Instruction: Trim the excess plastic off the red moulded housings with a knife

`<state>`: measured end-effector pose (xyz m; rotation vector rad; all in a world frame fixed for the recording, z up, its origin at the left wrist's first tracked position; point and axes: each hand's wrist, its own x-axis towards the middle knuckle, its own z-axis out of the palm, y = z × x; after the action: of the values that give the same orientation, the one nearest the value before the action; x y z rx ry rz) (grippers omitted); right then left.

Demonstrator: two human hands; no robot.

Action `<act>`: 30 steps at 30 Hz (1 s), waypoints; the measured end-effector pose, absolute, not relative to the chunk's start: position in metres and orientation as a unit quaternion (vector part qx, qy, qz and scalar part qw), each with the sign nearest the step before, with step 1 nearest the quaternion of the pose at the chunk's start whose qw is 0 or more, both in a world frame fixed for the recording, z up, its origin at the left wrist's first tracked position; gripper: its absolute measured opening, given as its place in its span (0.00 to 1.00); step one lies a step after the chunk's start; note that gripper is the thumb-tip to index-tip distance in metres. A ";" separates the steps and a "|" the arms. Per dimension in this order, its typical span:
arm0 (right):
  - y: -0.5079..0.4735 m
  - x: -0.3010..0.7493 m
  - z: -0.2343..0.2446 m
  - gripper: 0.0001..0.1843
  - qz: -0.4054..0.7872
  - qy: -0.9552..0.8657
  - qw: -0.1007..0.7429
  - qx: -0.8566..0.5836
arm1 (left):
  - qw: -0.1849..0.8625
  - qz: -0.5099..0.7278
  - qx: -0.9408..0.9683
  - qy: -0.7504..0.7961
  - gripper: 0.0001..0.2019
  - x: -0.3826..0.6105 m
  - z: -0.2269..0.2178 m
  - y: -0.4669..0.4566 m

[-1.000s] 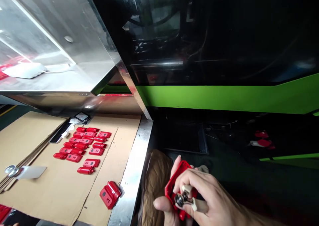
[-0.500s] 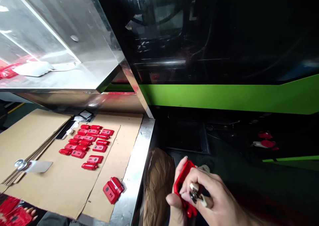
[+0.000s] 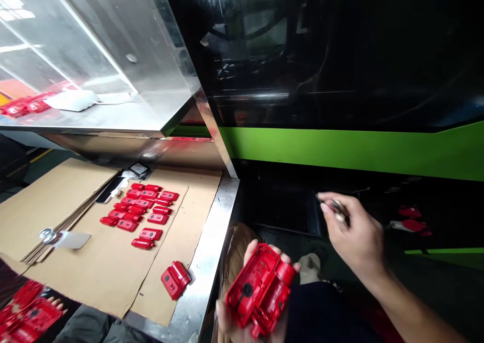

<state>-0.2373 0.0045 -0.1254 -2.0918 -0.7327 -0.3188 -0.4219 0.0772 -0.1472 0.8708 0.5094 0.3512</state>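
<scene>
Head view: the left hand (image 3: pixel 242 312) cradles a red plastic housing (image 3: pixel 260 290) from below, low in the middle of the frame, fingers curled up round its far edge and the open inner side facing the camera. The housing sits off the tabletop (image 3: pixel 206 267), just right of its steel rim, above a brown bag (image 3: pixel 236 247).

The right hand (image 3: pixel 353 232) is raised well apart from the housing, up and to the right against the dark machine (image 3: pixel 340 55) with its green band (image 3: pixel 359 149). Its thumb and forefinger pinch a small tool or trimmed piece (image 3: pixel 333 205); it is too blurred to tell which.

On the tabletop, a sheet of cardboard (image 3: pixel 94 262) carries rows of small red parts (image 3: pixel 141 209), with one larger red piece (image 3: pixel 176 280) lying alone near the steel rim. A small metal object (image 3: pixel 47 234) lies near the left edge of the cardboard, and a phone (image 3: pixel 109 189) beyond the rows. At the lower left, another person's fingers (image 3: pixel 56 302) rest beside more red mouldings (image 3: pixel 26 315).

As I judge it, handling the housing well means keeping the left palm flat under it and the fingertips on the rim only, so the inner face is clear to see and work on. The pinch of the right hand should stay firm but light, and the two hands should meet close over the lap rather than over the dark gap by the machine, where a dropped piece would be hard to find.
</scene>
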 end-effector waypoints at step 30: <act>-0.121 -0.277 -0.383 0.25 0.280 -0.302 0.117 -0.904 | 0.240 0.403 0.615 0.633 0.23 -0.820 -0.224 0.400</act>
<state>-0.2771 -0.1210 -0.3833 -2.6455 -0.8834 0.8209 -0.8199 0.4003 -0.2244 1.6841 1.7340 1.1042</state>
